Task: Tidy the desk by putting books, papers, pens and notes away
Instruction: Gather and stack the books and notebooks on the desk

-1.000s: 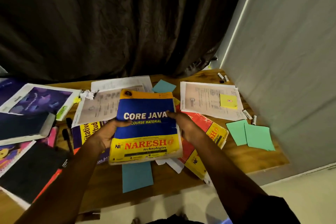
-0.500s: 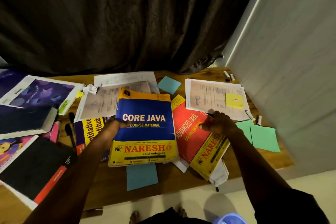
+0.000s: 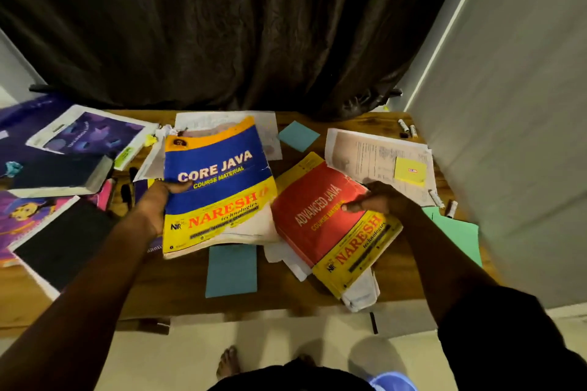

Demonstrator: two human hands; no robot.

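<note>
A dark curtain hangs behind the wooden desk, and a pale wall closes off my right side. The desk is littered with books, sheets and notes.

My left hand grips the Core Java book by its left edge. My thumb lies across the blue cover and my fingers are underneath, out of sight. I hold it raised and tilted above the clutter, I think so it stays clear while I gather a second book to go with it.

My right hand curls over the upper right edge of the red Advanced Java book, thumb on the cover. That book sits askew, its yellow lower corner reaching past the desk's near edge. I cannot tell whether it is lifted or resting on the loose white papers beneath it.

The Core Java book hides a printed sheet and part of a yellow-and-purple book behind it (only slivers show). My right arm covers part of the green papers. Small markers lie at the far corner, too small to read. A printed sheet carries a yellow note, and a blue note lies near the front. At the left, a dark book and a black notebook are dim and partly cut off by the frame.
</note>
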